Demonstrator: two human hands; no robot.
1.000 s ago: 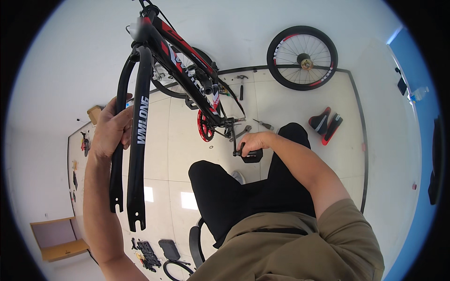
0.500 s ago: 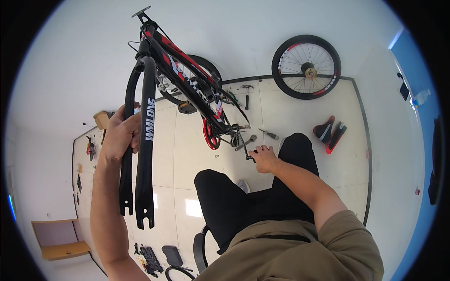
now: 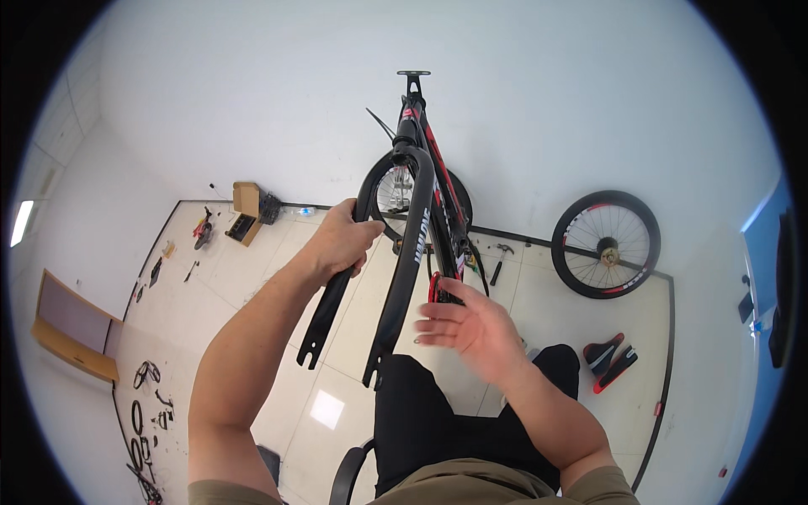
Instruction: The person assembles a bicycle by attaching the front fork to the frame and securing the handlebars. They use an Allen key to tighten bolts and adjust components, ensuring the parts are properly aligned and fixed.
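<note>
My left hand (image 3: 343, 241) is wrapped round the left leg of a black bicycle fork (image 3: 389, 311), just left of centre. The fork is fitted to a black and red bicycle frame (image 3: 444, 200), which reaches away from me with its slotted fork ends pointing back at me. Right of the fork, my right hand (image 3: 475, 328) hangs in the air with its fingers apart and slightly blurred. Nothing is in it. Beyond its fingertips part of a red chainring (image 3: 434, 288) shows; the hand and fork hide the crank.
A wheel (image 3: 606, 244) leans on the wall at the right, and another wheel (image 3: 459, 198) stands behind the frame. On the floor lie a hammer (image 3: 498, 263), a black and red pair of parts (image 3: 610, 362) and an open cardboard box (image 3: 246, 202). Bike parts lie far left.
My right hand has let go of the crank arm, opened and risen. The frame and fork have swung right in view, with my left hand still on the fork. My view has shifted.
</note>
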